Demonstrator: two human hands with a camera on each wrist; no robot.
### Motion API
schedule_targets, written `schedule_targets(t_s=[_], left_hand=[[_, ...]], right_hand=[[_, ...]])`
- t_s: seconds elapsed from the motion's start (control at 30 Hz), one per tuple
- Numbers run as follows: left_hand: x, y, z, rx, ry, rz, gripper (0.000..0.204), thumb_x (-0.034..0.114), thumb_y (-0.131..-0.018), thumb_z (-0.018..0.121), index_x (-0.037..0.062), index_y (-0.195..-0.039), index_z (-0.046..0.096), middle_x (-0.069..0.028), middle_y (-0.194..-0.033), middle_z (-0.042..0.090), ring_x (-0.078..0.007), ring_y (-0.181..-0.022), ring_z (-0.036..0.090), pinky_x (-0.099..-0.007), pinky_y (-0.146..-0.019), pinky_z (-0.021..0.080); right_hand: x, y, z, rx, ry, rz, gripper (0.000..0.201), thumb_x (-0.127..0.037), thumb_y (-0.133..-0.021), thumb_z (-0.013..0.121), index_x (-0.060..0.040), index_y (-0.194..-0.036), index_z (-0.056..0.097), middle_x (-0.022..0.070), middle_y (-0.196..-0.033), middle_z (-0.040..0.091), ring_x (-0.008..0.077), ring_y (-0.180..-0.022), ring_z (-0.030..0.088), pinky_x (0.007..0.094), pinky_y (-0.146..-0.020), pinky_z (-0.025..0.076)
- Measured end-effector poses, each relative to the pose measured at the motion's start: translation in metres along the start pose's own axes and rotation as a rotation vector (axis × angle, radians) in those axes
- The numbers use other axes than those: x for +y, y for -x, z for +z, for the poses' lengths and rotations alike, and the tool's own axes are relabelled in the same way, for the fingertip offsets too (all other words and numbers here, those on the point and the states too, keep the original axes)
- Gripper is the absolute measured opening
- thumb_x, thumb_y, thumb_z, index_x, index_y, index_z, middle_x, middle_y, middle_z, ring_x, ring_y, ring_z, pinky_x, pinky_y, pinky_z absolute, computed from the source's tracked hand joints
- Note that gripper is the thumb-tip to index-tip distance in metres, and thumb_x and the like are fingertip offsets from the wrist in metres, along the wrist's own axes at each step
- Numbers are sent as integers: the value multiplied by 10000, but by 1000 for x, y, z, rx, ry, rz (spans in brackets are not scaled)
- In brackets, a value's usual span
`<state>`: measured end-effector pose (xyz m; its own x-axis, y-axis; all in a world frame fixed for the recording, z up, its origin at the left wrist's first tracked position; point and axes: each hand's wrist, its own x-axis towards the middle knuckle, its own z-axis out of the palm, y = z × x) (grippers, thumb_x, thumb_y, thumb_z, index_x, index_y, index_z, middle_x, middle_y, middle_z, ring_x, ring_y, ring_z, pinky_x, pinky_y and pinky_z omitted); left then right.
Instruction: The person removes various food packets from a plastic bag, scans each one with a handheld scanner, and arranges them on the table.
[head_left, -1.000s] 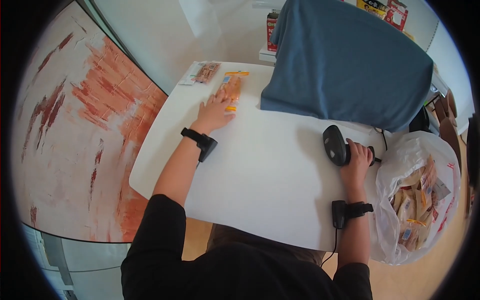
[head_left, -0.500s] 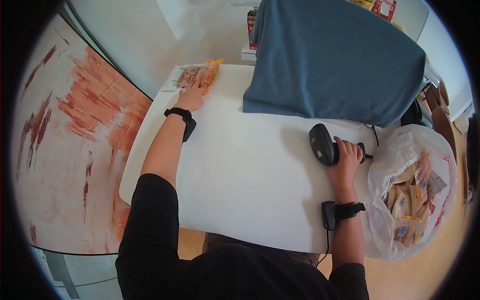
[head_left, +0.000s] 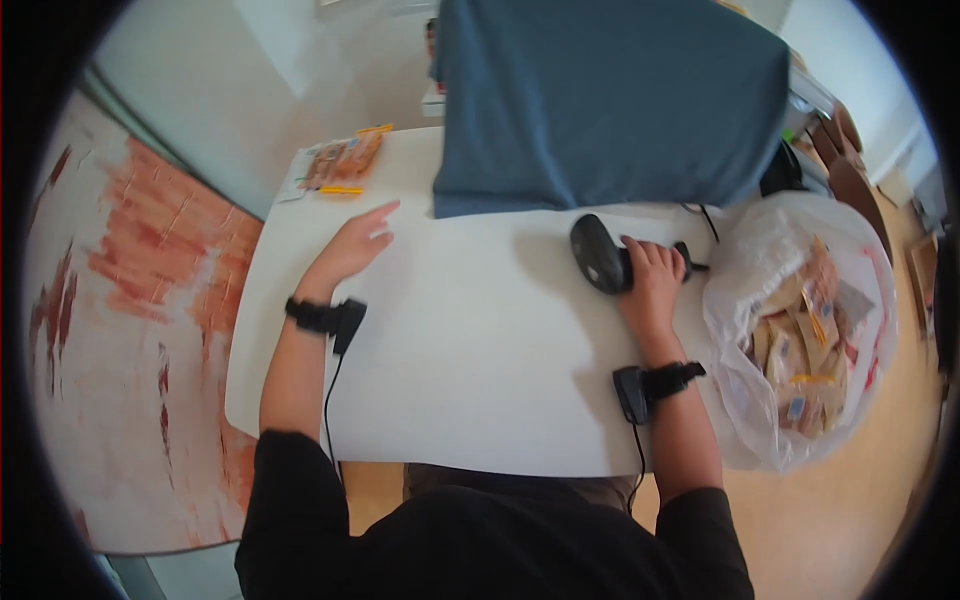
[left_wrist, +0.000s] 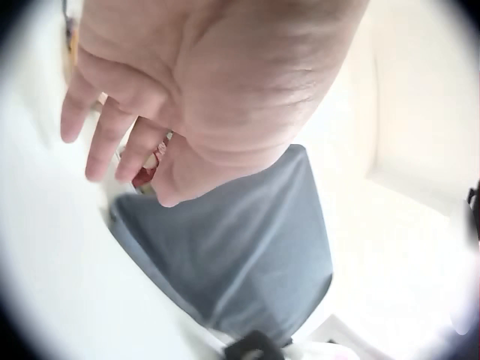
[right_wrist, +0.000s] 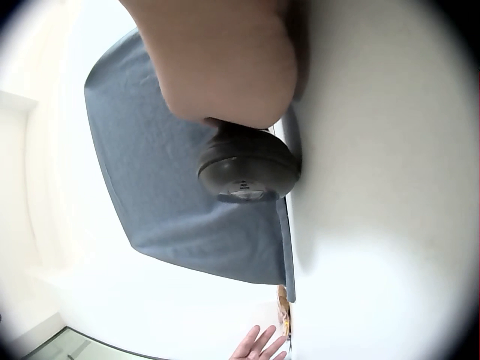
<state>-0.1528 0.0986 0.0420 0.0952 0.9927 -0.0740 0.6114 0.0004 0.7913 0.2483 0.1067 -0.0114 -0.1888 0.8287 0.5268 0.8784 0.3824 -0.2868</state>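
Note:
My right hand (head_left: 652, 285) grips the handle of a black handheld barcode scanner (head_left: 597, 256) low over the right side of the white table (head_left: 470, 340). The right wrist view shows the scanner's rounded head (right_wrist: 247, 169) beyond the hand. On the left, my left hand (head_left: 350, 247) holds nothing, its fingers extended and spread in the left wrist view. Just past its fingertips, at the table's far left corner, lie two clear snack packets side by side: an orange one with yellow ends (head_left: 360, 158) and a reddish-brown one with a white part (head_left: 316, 168).
A blue-grey cloth (head_left: 610, 110) drapes over something large at the table's back. To the right, a white plastic bag (head_left: 738, 250) contains several snack packets (head_left: 800, 350). A red and white painting (head_left: 160, 260) stands left of the table. A cable runs behind the scanner.
My left hand has slid the yellow-ended packet left beside the other one, let go, and drawn back toward me. My right hand keeps its grip on the scanner. The head view has shifted.

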Motion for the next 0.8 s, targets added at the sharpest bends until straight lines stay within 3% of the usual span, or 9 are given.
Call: schedule_targets(t_s=[0.17, 0.27, 0.37, 0.47, 0.53, 0.6, 0.63, 0.67, 0.8], left_hand=[[51, 54, 73, -221, 441, 157, 393, 85, -896, 508, 5, -1279, 471, -116, -1192, 572, -187, -1047, 563, -295, -905, 429], [66, 69, 120, -295, 916, -7, 350, 96, -897, 509, -2, -1234, 510, -125, -1151, 593, -179, -1003, 579, -297, -882, 442], [76, 67, 139, -210, 606, 40, 327, 101, -902, 501, -19, -1205, 522, -147, -1134, 594, -177, -970, 587, -292, -865, 456], [46, 59, 149, -184, 716, -68, 320, 110, -912, 485, -34, -1196, 510, -157, -1108, 594, -176, -940, 591, -275, -845, 469], [40, 56, 144, -151, 901, -129, 305, 108, -918, 474, -37, -1183, 515, -146, -1088, 596, -176, -915, 593, -263, -823, 480], [42, 54, 141, -143, 986, -170, 297, 107, -921, 466, -41, -1174, 515, -142, -1076, 594, -176, -897, 595, -259, -812, 488], [44, 54, 140, -150, 985, -176, 295, 106, -922, 464, -45, -1172, 512, -143, -1075, 592, -175, -892, 594, -262, -812, 490], [46, 54, 139, -155, 983, -179, 294, 105, -923, 462, -48, -1169, 509, -144, -1073, 590, -175, -888, 594, -264, -811, 492], [45, 52, 139, -167, 986, -180, 286, 101, -922, 461, -48, -1160, 513, -145, -1063, 592, -175, -889, 594, -266, -809, 496]], right_hand=[[7, 5, 5, 7, 77, 66, 552, 49, -636, 533, -102, -1167, 545, 69, -1049, 574, 255, -1081, 488, 467, -1033, 242], [11, 9, 7, 66, 109, 101, 529, 50, -660, 528, -100, -1167, 542, 64, -1076, 572, 255, -1113, 473, 499, -1025, 252], [7, 9, -12, 201, 50, 145, 425, 44, -700, 508, -84, -1099, 582, 76, -1039, 604, 273, -1048, 523, 450, -955, 350], [-4, 5, -70, 458, -281, 286, 402, 107, -708, 444, -45, -1034, 624, 129, -883, 667, 273, -825, 640, 328, -765, 487], [6, 16, -112, 472, -263, 386, 358, 82, -739, 452, -36, -1031, 623, 135, -863, 672, 267, -801, 652, 333, -760, 488], [49, 25, -140, 407, 69, 345, 283, 2, -774, 483, -30, -1016, 626, 138, -840, 670, 287, -777, 649, 337, -748, 492], [68, 26, -154, 355, 188, 388, 252, -51, -784, 511, -22, -1000, 638, 172, -903, 654, 308, -919, 615, 368, -807, 473], [90, 29, -167, 230, 439, 369, 338, -132, -786, 555, -36, -1108, 590, 195, -1083, 601, 340, -1088, 528, 425, -895, 428], [152, 33, -178, 15, 626, 577, 614, -231, -791, 571, -123, -1355, 355, 162, -1305, 465, 388, -1176, 446, 507, -944, 382]])
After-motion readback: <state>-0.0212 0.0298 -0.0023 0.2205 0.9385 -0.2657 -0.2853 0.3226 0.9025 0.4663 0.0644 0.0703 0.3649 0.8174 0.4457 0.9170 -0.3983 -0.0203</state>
